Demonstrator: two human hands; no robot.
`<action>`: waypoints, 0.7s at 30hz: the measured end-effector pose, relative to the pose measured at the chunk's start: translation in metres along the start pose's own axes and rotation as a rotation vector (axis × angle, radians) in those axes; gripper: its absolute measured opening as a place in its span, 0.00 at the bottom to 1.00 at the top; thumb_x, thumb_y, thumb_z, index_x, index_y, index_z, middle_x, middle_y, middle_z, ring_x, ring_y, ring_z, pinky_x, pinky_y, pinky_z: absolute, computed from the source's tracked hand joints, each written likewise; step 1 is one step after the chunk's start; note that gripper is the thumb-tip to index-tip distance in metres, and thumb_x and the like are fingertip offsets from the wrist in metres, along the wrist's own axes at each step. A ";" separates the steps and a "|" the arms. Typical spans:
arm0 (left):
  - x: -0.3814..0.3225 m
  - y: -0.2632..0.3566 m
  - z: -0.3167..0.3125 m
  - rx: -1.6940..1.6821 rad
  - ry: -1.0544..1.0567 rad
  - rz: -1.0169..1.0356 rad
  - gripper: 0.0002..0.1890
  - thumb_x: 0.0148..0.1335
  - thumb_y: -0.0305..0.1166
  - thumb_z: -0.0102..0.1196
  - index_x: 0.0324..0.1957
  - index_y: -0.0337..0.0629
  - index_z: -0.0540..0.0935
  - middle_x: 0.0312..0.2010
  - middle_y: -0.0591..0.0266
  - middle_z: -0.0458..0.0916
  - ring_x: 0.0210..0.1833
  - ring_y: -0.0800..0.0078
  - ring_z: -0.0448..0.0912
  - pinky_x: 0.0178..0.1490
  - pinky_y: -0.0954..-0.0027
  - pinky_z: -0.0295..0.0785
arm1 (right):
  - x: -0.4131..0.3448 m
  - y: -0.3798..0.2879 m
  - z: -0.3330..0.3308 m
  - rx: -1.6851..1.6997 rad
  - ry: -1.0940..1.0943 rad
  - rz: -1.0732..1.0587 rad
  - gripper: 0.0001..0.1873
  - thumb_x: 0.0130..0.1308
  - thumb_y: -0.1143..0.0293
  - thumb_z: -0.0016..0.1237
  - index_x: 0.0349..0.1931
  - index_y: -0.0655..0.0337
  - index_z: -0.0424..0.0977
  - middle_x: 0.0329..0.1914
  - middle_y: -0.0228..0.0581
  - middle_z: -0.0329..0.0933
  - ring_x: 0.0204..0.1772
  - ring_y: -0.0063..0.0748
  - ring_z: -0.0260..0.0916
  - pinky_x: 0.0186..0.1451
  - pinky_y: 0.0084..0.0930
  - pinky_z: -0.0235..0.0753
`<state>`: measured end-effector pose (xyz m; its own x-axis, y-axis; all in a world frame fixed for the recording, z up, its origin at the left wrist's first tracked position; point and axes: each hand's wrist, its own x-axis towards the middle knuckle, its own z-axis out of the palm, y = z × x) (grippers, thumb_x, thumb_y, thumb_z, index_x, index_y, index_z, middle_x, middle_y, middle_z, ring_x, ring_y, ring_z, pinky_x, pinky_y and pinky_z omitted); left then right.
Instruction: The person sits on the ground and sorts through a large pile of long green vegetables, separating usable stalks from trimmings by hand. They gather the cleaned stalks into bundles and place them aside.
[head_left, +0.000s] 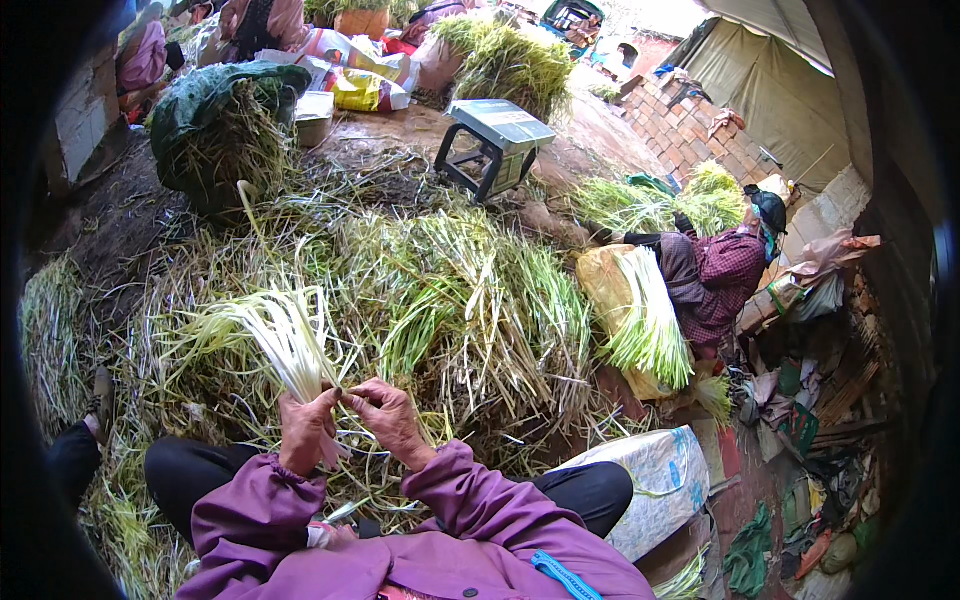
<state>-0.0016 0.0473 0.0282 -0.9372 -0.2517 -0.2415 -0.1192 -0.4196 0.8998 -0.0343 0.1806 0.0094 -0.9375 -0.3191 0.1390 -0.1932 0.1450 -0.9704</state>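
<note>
My left hand (307, 427) is closed around a bunch of long, pale, leafy stalks (289, 356), whose white and yellow-green ends fan out up and to the left. My right hand (386, 416) meets it at the bunch's near right side, with thumb and forefinger pinched together by the left thumb. Whether a thin stalk lies between those fingertips is too small to tell. Beyond both hands spreads a wide heap of green and straw-coloured stalks (465, 300). A neat bundle of pale green stalks (649, 322) rests on a tan sack to the right.
A small stool-like stand (499, 139) is past the heap. To its left stands a bundle under green netting (217, 127). A person (724, 262) sits at the right beside more stalks. A white sack (656, 480) lies by my right knee. Other people are at the top left.
</note>
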 end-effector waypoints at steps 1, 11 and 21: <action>0.000 0.001 0.000 -0.016 0.006 -0.008 0.07 0.50 0.26 0.58 0.29 0.36 0.75 0.14 0.69 0.70 0.09 0.84 0.64 0.11 0.82 0.57 | 0.000 0.002 -0.001 0.037 0.023 0.002 0.07 0.56 0.72 0.52 0.34 0.64 0.76 0.28 0.30 0.71 0.32 0.17 0.65 0.34 0.13 0.65; 0.009 0.007 -0.020 -0.194 0.024 0.005 0.07 0.52 0.25 0.54 0.33 0.36 0.73 0.16 0.68 0.71 0.10 0.83 0.65 0.13 0.81 0.61 | -0.028 -0.008 -0.036 0.230 0.207 0.224 0.03 0.59 0.75 0.47 0.30 0.63 0.75 0.26 0.30 0.73 0.29 0.15 0.66 0.29 0.13 0.67; 0.016 0.004 -0.017 -0.190 0.056 0.009 0.09 0.50 0.25 0.58 0.32 0.36 0.73 0.19 0.66 0.73 0.09 0.82 0.65 0.12 0.82 0.62 | -0.048 0.039 -0.120 -0.402 0.040 0.264 0.14 0.58 0.60 0.50 0.37 0.62 0.75 0.32 0.34 0.74 0.29 0.17 0.67 0.27 0.13 0.66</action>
<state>-0.0117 0.0263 0.0218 -0.9175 -0.3022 -0.2585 -0.0418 -0.5731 0.8184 -0.0312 0.3138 -0.0111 -0.9784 -0.1876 -0.0867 -0.0363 0.5691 -0.8215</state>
